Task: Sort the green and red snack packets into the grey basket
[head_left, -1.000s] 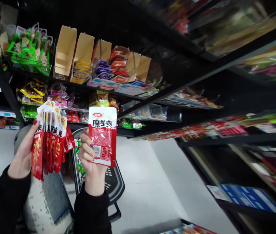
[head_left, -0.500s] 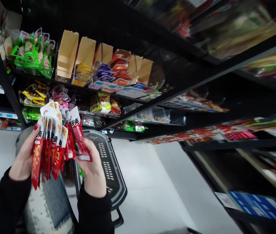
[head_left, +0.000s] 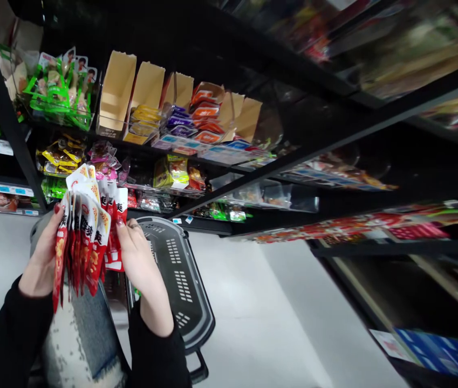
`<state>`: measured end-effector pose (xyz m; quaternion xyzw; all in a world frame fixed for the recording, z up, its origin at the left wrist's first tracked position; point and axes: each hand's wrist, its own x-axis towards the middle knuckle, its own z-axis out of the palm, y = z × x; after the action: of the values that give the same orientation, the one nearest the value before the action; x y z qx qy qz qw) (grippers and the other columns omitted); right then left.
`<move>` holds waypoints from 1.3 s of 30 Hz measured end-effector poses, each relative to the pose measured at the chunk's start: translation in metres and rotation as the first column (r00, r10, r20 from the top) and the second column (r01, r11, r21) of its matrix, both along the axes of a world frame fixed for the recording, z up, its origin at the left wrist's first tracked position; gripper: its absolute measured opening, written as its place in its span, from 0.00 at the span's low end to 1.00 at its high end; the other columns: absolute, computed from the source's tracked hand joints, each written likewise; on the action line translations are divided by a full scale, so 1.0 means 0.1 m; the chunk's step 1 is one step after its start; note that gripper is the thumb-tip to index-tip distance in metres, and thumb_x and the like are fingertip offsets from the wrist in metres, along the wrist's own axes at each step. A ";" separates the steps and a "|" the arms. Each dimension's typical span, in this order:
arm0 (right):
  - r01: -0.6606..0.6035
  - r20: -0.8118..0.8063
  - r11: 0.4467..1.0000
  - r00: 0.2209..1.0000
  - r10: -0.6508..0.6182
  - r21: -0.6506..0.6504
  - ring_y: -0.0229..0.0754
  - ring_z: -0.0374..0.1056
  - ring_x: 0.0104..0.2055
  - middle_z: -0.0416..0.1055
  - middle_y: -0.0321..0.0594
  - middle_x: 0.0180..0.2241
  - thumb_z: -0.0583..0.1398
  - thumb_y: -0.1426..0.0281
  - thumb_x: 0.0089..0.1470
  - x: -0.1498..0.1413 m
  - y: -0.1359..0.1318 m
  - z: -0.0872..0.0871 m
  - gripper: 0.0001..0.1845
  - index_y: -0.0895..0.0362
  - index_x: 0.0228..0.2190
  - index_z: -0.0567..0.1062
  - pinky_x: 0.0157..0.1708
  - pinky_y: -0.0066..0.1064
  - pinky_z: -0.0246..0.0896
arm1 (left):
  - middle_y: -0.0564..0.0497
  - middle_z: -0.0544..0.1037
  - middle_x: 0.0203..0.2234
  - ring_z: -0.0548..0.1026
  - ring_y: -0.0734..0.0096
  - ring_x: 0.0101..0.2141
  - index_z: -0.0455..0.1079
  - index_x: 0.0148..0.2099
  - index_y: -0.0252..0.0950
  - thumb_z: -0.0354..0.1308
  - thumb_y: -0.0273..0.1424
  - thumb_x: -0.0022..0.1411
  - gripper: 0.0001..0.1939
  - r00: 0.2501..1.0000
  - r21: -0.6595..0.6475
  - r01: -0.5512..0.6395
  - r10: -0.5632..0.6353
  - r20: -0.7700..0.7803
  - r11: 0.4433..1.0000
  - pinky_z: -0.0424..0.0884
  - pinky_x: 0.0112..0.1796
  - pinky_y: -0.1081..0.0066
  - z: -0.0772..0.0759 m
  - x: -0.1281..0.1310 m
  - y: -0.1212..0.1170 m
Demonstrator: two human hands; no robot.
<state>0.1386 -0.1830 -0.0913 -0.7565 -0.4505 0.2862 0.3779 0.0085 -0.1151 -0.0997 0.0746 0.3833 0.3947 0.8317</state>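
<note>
A fanned bunch of red and white snack packets (head_left: 85,237) stands upright in my left hand (head_left: 42,258), whose fingers are closed around its left side. At the bunch's right edge, my right hand (head_left: 142,264) pinches one more packet (head_left: 115,245) of the same kind, held against the others. Yellow print shows on the white tops and dark characters run down the fronts. Both hands are above my denim-clad knee. My right hand's fingertips are partly hidden behind its own knuckles.
A dark shopping basket (head_left: 174,280) with a perforated lid stands on the pale floor (head_left: 248,302) to my right. Ahead, black shelves hold green snack packs (head_left: 61,89), cardboard boxes (head_left: 117,89) and yellow packets (head_left: 62,153). A shelf bar (head_left: 326,140) crosses the upper right.
My right hand has turned knuckles-up and moved left, bringing its packet in against the bunch. The left hand with the bunch has hardly moved. The view has shifted slightly.
</note>
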 end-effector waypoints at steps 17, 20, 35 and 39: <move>0.038 0.451 0.996 0.890 -0.068 0.077 0.51 0.64 0.33 0.69 0.44 0.29 0.61 0.64 0.48 -0.81 -0.18 0.26 0.09 0.53 0.31 0.67 0.38 0.44 0.54 | 0.50 0.79 0.41 0.75 0.64 0.44 0.66 0.54 0.38 0.58 0.34 0.56 0.22 0.998 0.205 -0.068 0.064 0.024 0.976 0.70 0.46 0.69 -0.09 0.07 0.00; 0.046 0.377 0.997 0.924 -0.064 0.055 0.48 0.65 0.30 0.69 0.42 0.25 0.58 0.67 0.51 -0.75 -0.18 0.26 0.04 0.53 0.29 0.67 0.34 0.39 0.55 | 0.48 0.79 0.40 0.75 0.63 0.44 0.68 0.52 0.37 0.57 0.40 0.56 0.23 0.998 0.146 -0.023 0.015 0.053 0.989 0.70 0.45 0.67 -0.12 0.08 0.01; 0.270 -0.165 0.935 0.958 -0.236 0.230 0.40 0.66 0.26 0.70 0.38 0.28 0.58 0.67 0.52 -0.63 -0.43 0.24 0.05 0.51 0.34 0.67 0.25 0.30 0.58 | 0.50 0.79 0.40 0.76 0.62 0.42 0.68 0.51 0.39 0.60 0.36 0.54 0.21 0.999 0.151 -0.025 0.028 -0.016 0.988 0.72 0.43 0.67 -0.18 0.07 0.02; 0.443 -0.648 0.879 0.725 -0.233 0.179 0.37 0.66 0.29 0.69 0.36 0.32 0.60 0.67 0.50 -0.35 -0.50 0.21 0.09 0.50 0.36 0.67 0.27 0.28 0.61 | 0.49 0.79 0.41 0.76 0.62 0.43 0.69 0.50 0.39 0.61 0.32 0.53 0.20 0.998 0.183 -0.063 0.061 0.013 0.981 0.71 0.44 0.67 -0.19 0.06 0.03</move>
<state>0.1040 -0.2326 -0.0698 -0.6215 -0.1972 0.3616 0.6664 0.0146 -0.1124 -0.1190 0.1373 0.3446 0.4542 0.8100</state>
